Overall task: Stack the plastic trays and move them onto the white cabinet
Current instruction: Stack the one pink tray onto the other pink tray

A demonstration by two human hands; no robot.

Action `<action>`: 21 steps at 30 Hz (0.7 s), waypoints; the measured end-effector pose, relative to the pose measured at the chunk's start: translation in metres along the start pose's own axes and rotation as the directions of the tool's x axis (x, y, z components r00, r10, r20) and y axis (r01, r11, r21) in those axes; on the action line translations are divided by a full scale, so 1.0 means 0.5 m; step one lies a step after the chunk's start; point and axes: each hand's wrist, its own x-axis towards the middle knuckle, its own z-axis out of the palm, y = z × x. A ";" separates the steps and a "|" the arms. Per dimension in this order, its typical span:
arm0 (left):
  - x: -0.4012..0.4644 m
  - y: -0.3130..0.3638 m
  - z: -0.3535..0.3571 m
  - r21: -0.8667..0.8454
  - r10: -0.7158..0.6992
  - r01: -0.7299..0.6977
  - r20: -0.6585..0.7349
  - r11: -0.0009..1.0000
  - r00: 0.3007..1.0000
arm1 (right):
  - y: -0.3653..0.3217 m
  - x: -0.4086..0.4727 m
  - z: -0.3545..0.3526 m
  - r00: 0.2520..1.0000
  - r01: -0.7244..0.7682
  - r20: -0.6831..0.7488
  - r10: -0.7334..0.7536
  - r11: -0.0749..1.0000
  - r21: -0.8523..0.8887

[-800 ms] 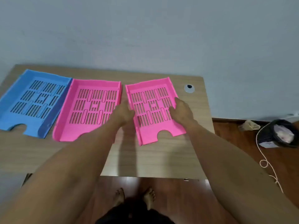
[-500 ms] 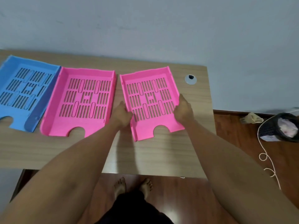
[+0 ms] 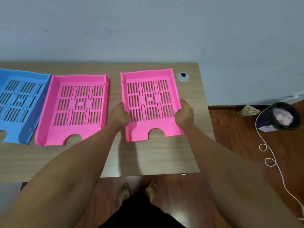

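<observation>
Three slotted plastic trays lie side by side on a wooden table (image 3: 148, 158). The right pink tray (image 3: 150, 104) sits between my hands. My left hand (image 3: 119, 116) grips its left wall and my right hand (image 3: 184, 115) grips its right wall. A second pink tray (image 3: 74, 109) lies to the left, a narrow gap away. A blue tray (image 3: 19, 102) touches that one and is cut off by the left edge of the view. No white cabinet is in view.
A round cable grommet (image 3: 183, 76) sits in the table's far right corner. On the wooden floor to the right stand a black waste bin (image 3: 279, 116) and a looping white cord (image 3: 269, 160). A grey wall runs behind the table. My bare feet (image 3: 136, 190) show below the table edge.
The right pink tray has been turned from skewed to nearly square with the table, both hands staying on its sides. The view has shifted, so the blue tray runs further off the left.
</observation>
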 end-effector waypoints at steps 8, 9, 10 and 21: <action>-0.031 0.008 0.024 0.057 0.065 -0.068 0.048 0.996 0.997 | 0.061 -0.078 -0.021 0.996 -0.033 -0.079 0.036 0.999 0.043; -0.032 0.005 0.027 0.052 0.066 -0.069 0.055 0.996 0.996 | 0.067 -0.086 -0.022 0.996 -0.032 -0.078 0.035 0.999 0.043; -0.034 0.004 0.030 0.054 0.067 -0.071 0.063 0.996 0.996 | 0.074 -0.090 -0.022 0.996 -0.029 -0.082 0.032 0.999 0.040; -0.048 -0.017 0.044 0.068 0.012 -0.018 0.082 0.998 0.997 | 0.082 -0.112 -0.026 0.999 -0.006 -0.046 0.007 1.000 0.021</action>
